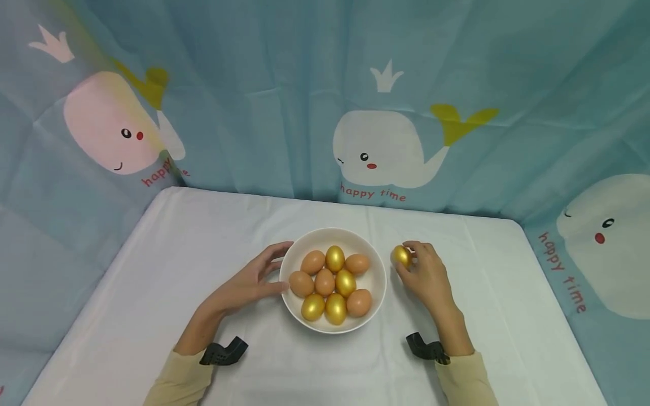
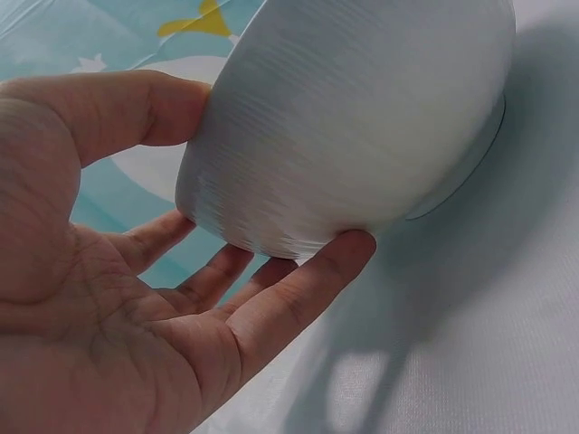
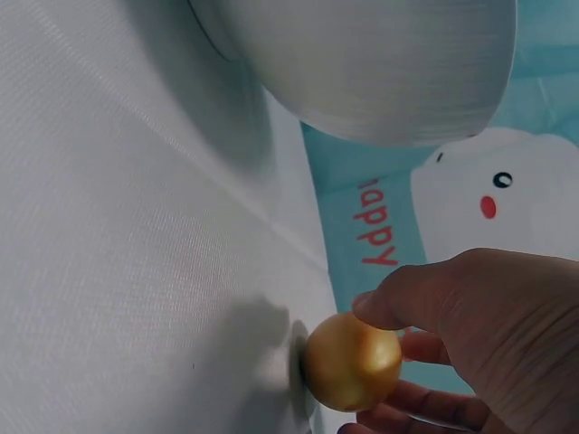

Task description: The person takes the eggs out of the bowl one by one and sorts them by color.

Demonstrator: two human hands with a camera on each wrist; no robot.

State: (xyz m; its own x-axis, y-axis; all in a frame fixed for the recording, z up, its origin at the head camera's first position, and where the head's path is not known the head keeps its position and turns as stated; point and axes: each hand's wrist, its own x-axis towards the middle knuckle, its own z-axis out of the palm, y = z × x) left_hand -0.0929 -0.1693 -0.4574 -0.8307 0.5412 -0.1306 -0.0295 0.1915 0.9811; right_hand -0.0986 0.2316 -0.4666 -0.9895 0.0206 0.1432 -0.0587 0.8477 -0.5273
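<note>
A white bowl stands on the table, holding several brown eggs and several golden eggs. At its left side is my left hand, thumb at the rim and fingers spread along the outer wall. In the left wrist view the thumb and fingertips touch the bowl's ribbed outside. To the right of the bowl, my right hand pinches one golden egg between thumb and fingers. The right wrist view shows this egg close to the tablecloth, with a pale rounded shape beside it.
White cloth covers the table. Behind and at both sides hangs a blue curtain with whale prints, meeting the table's back edge. A black wrist mount juts inward from the left wrist, and another black mount from the right.
</note>
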